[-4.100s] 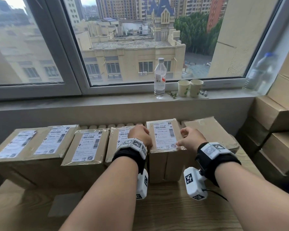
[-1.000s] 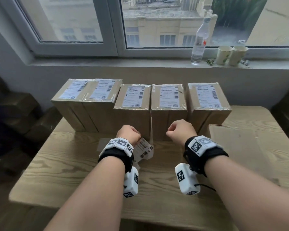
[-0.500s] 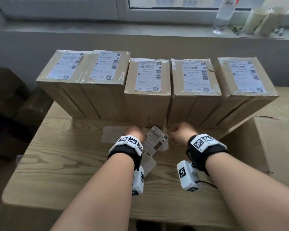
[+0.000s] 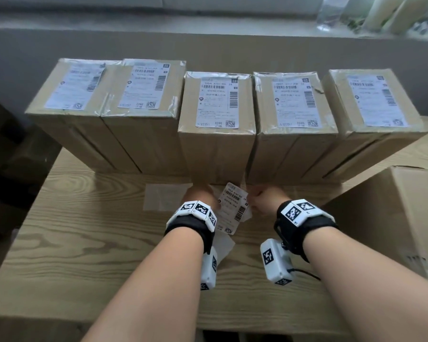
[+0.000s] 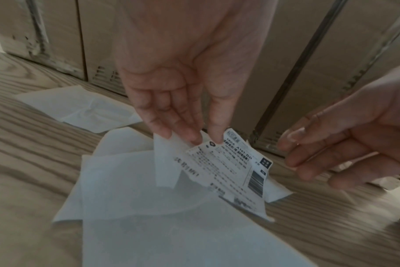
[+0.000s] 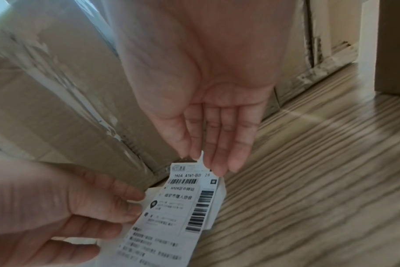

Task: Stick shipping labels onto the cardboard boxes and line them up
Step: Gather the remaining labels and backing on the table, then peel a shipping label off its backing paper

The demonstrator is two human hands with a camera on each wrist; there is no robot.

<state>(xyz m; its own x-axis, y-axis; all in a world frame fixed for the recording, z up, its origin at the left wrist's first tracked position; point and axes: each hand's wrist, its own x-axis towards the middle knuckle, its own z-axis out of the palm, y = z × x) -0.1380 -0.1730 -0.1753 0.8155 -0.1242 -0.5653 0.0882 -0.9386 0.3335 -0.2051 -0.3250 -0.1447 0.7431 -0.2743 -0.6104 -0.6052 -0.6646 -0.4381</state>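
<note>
Five cardboard boxes point(image 4: 215, 149) stand in a row along the back of the wooden table point(image 4: 84, 243), each with a white shipping label on top. A sixth box point(image 4: 400, 218) with a bare top sits at the front right. Just in front of the row, both hands hold a loose shipping label point(image 4: 232, 208) point(image 5: 231, 166) point(image 6: 178, 204) above the table. My left hand point(image 4: 200, 193) point(image 5: 206, 140) pinches its upper left corner between thumb and fingers. My right hand point(image 4: 265, 198) point(image 6: 201, 160) pinches the upper right corner, where a thin paper edge stands up.
Several blank white backing sheets point(image 4: 163, 198) point(image 5: 80, 106) lie on the table under and left of the hands. A clear bottle point(image 4: 331, 13) and paper cups point(image 4: 391, 13) stand on the windowsill behind the boxes. Dark boxes sit on the floor at left.
Four seconds ago both hands were up at the boxes; now they are low at the table holding a loose label. Over the last second the view tilted down and the hands drew closer together.
</note>
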